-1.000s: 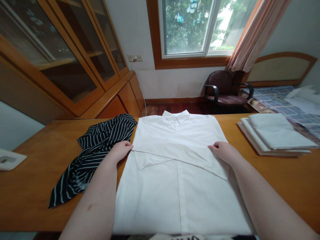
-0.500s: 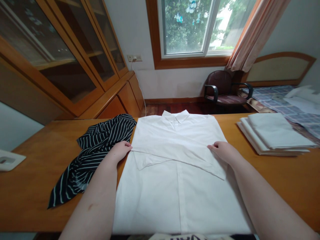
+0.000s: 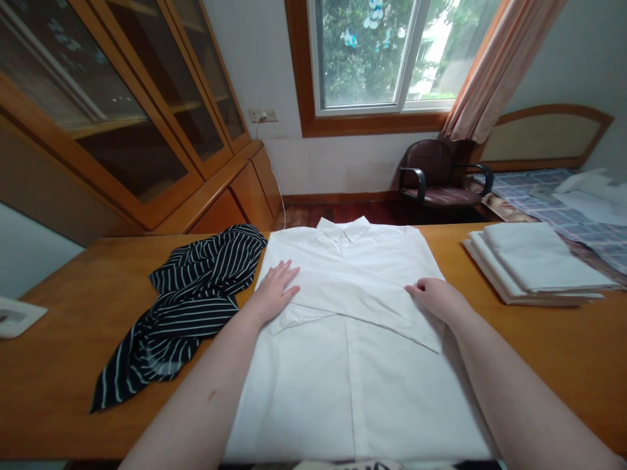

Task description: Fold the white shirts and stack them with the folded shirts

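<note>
A white shirt point(image 3: 353, 372) lies flat on the wooden table point(image 3: 63, 339), collar at the far edge, with both sleeves folded across its back. My left hand point(image 3: 274, 290) rests flat on the shirt's left side, fingers stretched out and spread. At the right edge of the shirt my right hand point(image 3: 434, 297) has its fingers curled onto the folded sleeve. It looks like a pinch of the cloth, though the fingertips are partly hidden.
A black striped garment point(image 3: 191, 294) lies crumpled left of the shirt. A stack of folded white cloths point(image 3: 533, 264) sits on the table's right. A white object point(image 3: 12, 316) sits at the far left edge. Beyond stand a chair point(image 3: 434, 173), cabinets and a bed.
My left hand has moved from the shirt's left edge up onto the shirt and opened flat. My right hand has stayed in place.
</note>
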Demonstrator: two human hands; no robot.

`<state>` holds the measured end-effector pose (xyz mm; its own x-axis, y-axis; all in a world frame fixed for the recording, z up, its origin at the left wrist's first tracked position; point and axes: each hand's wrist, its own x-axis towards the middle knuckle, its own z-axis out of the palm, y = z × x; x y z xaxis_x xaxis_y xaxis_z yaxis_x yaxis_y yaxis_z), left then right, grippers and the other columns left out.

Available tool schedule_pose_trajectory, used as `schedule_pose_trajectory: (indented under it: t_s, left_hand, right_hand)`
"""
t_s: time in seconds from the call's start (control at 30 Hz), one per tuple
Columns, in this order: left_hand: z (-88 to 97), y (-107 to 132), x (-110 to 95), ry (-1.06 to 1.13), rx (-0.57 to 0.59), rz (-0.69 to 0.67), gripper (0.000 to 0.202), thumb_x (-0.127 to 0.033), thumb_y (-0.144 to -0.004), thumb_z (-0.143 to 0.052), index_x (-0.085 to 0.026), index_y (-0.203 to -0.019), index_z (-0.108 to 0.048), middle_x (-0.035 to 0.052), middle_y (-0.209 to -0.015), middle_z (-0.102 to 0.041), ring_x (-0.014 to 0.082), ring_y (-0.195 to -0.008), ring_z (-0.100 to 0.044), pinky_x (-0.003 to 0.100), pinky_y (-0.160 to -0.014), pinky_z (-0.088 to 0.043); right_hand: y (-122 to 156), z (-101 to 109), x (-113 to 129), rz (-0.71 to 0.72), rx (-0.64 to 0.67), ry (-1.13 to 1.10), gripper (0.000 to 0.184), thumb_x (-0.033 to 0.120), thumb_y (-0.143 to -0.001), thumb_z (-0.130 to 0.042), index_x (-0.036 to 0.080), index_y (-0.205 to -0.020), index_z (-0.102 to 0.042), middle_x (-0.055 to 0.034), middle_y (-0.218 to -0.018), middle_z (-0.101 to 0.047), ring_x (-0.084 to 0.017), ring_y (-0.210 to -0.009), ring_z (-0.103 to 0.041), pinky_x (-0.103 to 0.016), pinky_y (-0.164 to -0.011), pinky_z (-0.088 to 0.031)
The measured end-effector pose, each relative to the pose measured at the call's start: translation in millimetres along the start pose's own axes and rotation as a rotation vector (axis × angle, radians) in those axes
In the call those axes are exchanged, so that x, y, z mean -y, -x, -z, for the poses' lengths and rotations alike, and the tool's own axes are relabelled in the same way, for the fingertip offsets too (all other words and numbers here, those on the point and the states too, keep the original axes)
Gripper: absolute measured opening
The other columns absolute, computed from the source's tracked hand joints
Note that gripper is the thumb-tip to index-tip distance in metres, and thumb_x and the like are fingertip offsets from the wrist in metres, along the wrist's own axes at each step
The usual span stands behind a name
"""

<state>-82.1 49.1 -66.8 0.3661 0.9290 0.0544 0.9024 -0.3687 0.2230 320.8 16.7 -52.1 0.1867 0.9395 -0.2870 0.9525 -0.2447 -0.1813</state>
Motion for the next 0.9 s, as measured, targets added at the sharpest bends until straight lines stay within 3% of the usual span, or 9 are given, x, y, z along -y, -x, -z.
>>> schedule_pose_trajectory:
  t_s: [0.1, 0.23, 0.5, 0.63, 0.7, 0.77, 0.83, 0.9]
  left_hand:
    - [-9.4, -1, 5, -0.08, 0.11, 0.091, 0.06, -0.05, -0.09, -0.036, -0.022, -0.143, -0.033, 0.008, -0.153, -0.022, 0.0286, -0.141, -0.011, 0.047, -0.113, -0.011]
    - [-9.3, 0, 15, -0.127, 0.153, 0.173, 0.058, -0.051, -0.092, -0.026, -0.028, -0.146, -0.027, 0.0043, -0.154, -0.019, 0.0301, -0.141, -0.008, 0.054, -0.111, -0.01]
    - [-8.4, -2, 17, -0.134, 0.192, 0.215, 0.061, -0.052, -0.091, -0.028, -0.027, -0.146, -0.024, 0.0052, -0.154, -0.016, 0.0314, -0.141, -0.007, 0.056, -0.109, -0.01]
    - [-8.0, -2, 18, -0.139, 0.216, 0.202, 0.065, -0.056, -0.089, -0.029, -0.027, -0.147, -0.021, 0.0059, -0.155, -0.013, 0.0315, -0.141, -0.006, 0.056, -0.109, -0.009]
    - [-7.7, -2, 18, -0.142, 0.214, 0.201, 0.066, -0.056, -0.089, -0.029, -0.027, -0.147, -0.022, 0.0057, -0.155, -0.014, 0.0315, -0.141, -0.006, 0.056, -0.11, -0.009]
    - [-8.0, -2, 18, -0.148, 0.204, 0.201, 0.065, -0.056, -0.089, -0.029, -0.027, -0.147, -0.023, 0.0059, -0.154, -0.014, 0.0315, -0.141, -0.007, 0.055, -0.11, -0.01]
    - [-8.9, -2, 19, -0.153, 0.198, 0.199, 0.065, -0.056, -0.089, -0.029, -0.026, -0.147, -0.023, 0.0062, -0.154, -0.014, 0.0316, -0.141, -0.008, 0.055, -0.109, -0.01]
    - [-9.9, -2, 19, -0.153, 0.198, 0.198, 0.065, -0.056, -0.089, -0.03, -0.026, -0.146, -0.024, 0.0067, -0.154, -0.015, 0.0315, -0.141, -0.007, 0.055, -0.109, -0.01]
  right_hand:
    - [0, 0, -1, -0.006, -0.002, -0.008, 0.043, 0.056, -0.083, -0.042, 0.02, -0.077, -0.067, -0.0088, -0.082, -0.068, -0.022, -0.074, -0.06, -0.028, -0.058, -0.035]
    - [-1, 0, -2, -0.004, 0.002, -0.029, 0.046, 0.059, -0.083, -0.04, 0.021, -0.076, -0.066, -0.0089, -0.082, -0.068, -0.023, -0.074, -0.06, -0.029, -0.056, -0.036]
    - [-8, 2, -14, -0.111, 0.007, -0.007, 0.05, 0.056, -0.087, -0.036, 0.018, -0.08, -0.066, -0.0139, -0.086, -0.067, -0.026, -0.078, -0.062, -0.032, -0.062, -0.039]
    - [-2, 10, -11, -0.147, -0.13, 0.036, 0.044, 0.052, -0.087, -0.038, 0.017, -0.082, -0.064, -0.0132, -0.084, -0.066, -0.025, -0.077, -0.06, -0.031, -0.061, -0.038]
    - [9, 15, -3, -0.036, -0.252, 0.048, 0.037, 0.048, -0.087, -0.041, 0.018, -0.08, -0.062, -0.0107, -0.083, -0.066, -0.022, -0.076, -0.059, -0.03, -0.062, -0.037]
    - [24, 19, 8, 0.221, -0.243, -0.001, 0.03, 0.046, -0.085, -0.047, 0.02, -0.075, -0.06, -0.0064, -0.08, -0.064, -0.019, -0.075, -0.056, -0.027, -0.064, -0.036]
    - [38, 18, 21, 0.47, -0.023, -0.088, 0.025, 0.045, -0.079, -0.055, 0.021, -0.072, -0.059, -0.0021, -0.075, -0.063, -0.015, -0.069, -0.054, -0.024, -0.062, -0.036]
    - [50, 15, 32, 0.549, 0.158, -0.104, 0.021, 0.042, -0.07, -0.065, 0.022, -0.073, -0.06, -0.0001, -0.073, -0.062, -0.014, -0.066, -0.052, -0.023, -0.058, -0.034]
